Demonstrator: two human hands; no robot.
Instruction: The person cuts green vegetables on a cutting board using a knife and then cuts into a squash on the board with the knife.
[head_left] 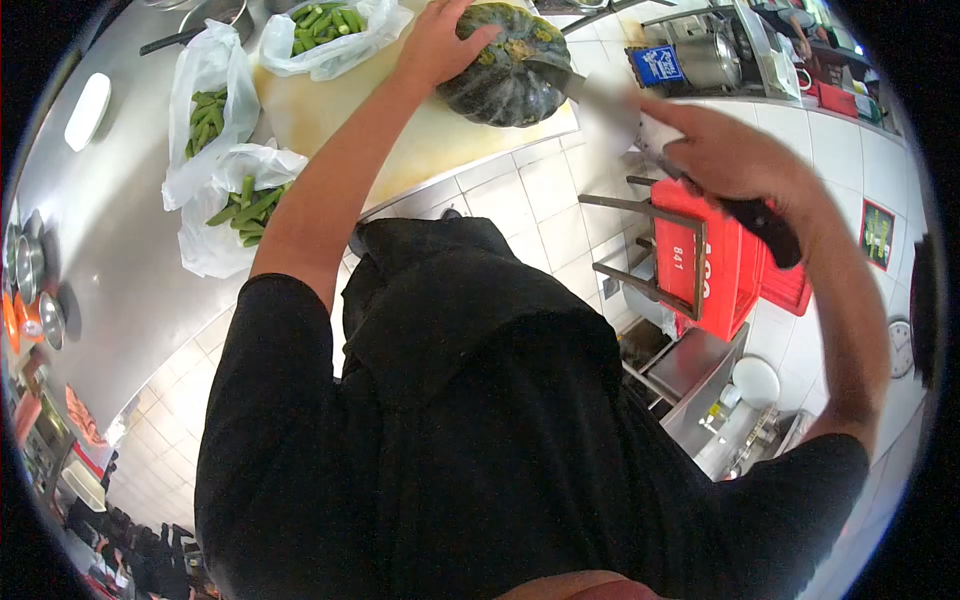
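Workpiece position: the dark green pumpkin (505,65) is on the yellowish cutting board (400,165), near the board's edge on the person's side of the counter (125,200). The left hand (447,42) lies on the pumpkin with fingers spread and thumb apart, bracing rather than gripping. The right hand (735,155) is clamped around the knife (607,108), its blade at the rind on the right side. The blade is blurred, so whether it has entered the rind cannot be confirmed.

Hazards, as judged:
1. Slip. Hard, curved, ribbed rind may deflect the blade toward the left hand, which is on the same pumpkin.
2. Roll. The rounded body may turn if side load exceeds the bracing force.
3. Drop. Because the pumpkin is close to the counter edge, a strong push could send it to the floor.
4. Jam. Dense flesh may bind the blade; a sudden release would then swing the knife.

Markings: the red crate (738,240) carries the number "841", turned sideways, with larger white characters beside it. The blue packet (657,65) bears pale lettering, too small to read.
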